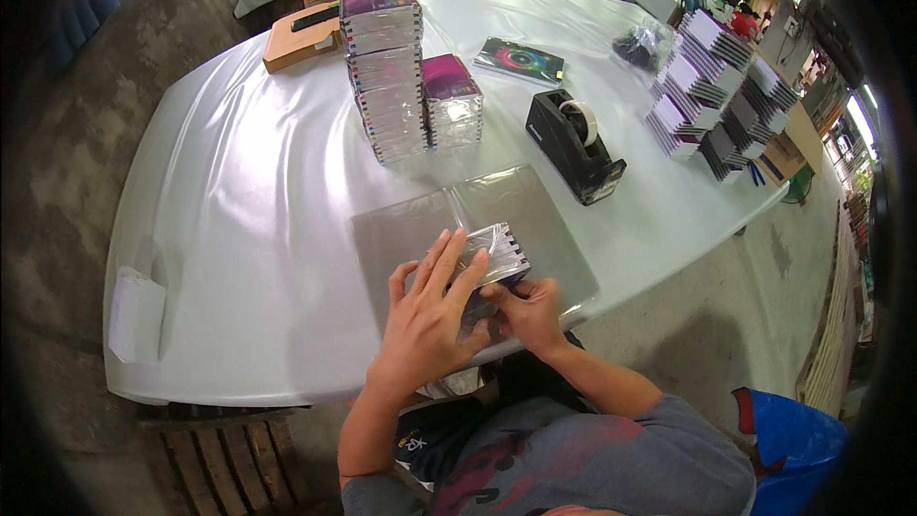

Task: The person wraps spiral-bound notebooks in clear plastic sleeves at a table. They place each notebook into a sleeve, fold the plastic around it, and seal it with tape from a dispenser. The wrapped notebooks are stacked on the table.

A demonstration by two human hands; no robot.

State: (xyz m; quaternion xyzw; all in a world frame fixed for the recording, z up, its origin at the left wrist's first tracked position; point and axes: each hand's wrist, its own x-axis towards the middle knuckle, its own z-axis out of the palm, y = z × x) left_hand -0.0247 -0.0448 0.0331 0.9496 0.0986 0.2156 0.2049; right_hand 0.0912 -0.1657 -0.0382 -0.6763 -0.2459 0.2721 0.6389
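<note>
A small bundle of disc cases wrapped in clear film lies on a transparent plastic sheet near the table's front edge. My left hand lies flat over the bundle, fingers spread across its top. My right hand pinches the film at the bundle's near right side. Part of the bundle is hidden under my left hand.
A tall stack of wrapped disc cases and a shorter stack stand mid-table. A black tape dispenser sits to the right. Fanned stacks of cases, a single disc case, a cardboard box and a white table surround them.
</note>
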